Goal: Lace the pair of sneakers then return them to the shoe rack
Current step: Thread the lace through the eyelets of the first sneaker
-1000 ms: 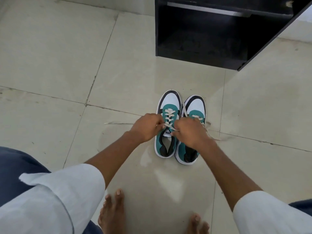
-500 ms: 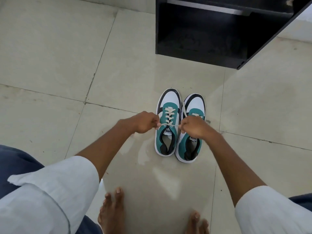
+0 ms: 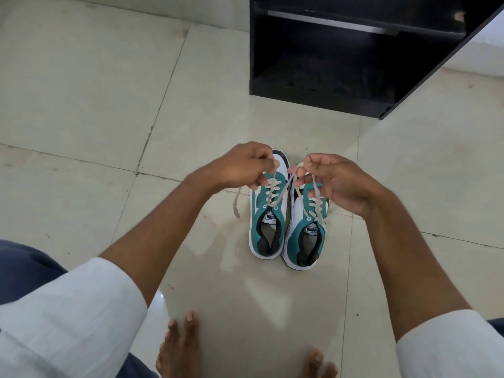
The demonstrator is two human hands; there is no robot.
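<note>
Two teal, white and black sneakers stand side by side on the tiled floor, toes pointing away from me: the left sneaker (image 3: 266,227) and the right sneaker (image 3: 306,241). Both hands are raised above their toes. My left hand (image 3: 242,166) pinches one end of the left sneaker's cream lace (image 3: 272,190), and a loose tail hangs below my wrist. My right hand (image 3: 335,181) pinches the other lace end, which runs up from the eyelets across the right sneaker. The black shoe rack (image 3: 354,55) stands open beyond the shoes.
My bare feet (image 3: 180,345) rest on the floor near the bottom edge, with my knees in blue trousers at both lower corners. Pale glossy tiles surround the shoes. A white wall base runs along the right of the rack.
Both hands have risen from the left sneaker's tongue area and moved away from me, drawing the lace ends up and apart. The sneakers stay in place.
</note>
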